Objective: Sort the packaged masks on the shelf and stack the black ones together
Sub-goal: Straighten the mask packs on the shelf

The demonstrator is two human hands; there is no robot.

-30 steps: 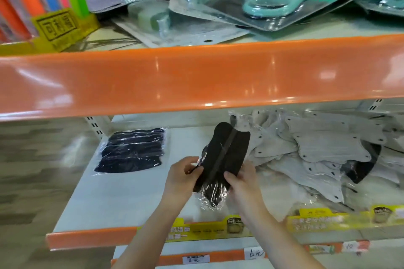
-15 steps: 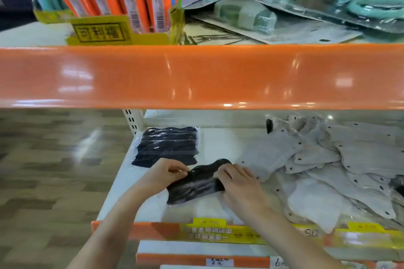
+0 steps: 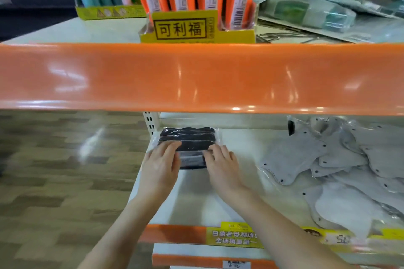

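Stacking step: left hand [image 3: 160, 165] and right hand [image 3: 220, 160], fingers straight and flat, press a packaged black mask [image 3: 192, 159] onto the black stack [image 3: 188, 137], left of the grey masks [image 3: 328, 159], seemingly squared; next, fetch another black one.

A: Store shelving unit, white decks, glossy orange front rail [image 3: 196, 78] catching streaks of overhead light.

B: Upright?

A: White slotted post [image 3: 150, 123] at the lower deck's left back corner. Yellow price strip [image 3: 235, 237] along the lower orange edge.

B: Floor?

A: Wood-look planks [image 3: 54, 170], brown and grey, with a bright glare patch.
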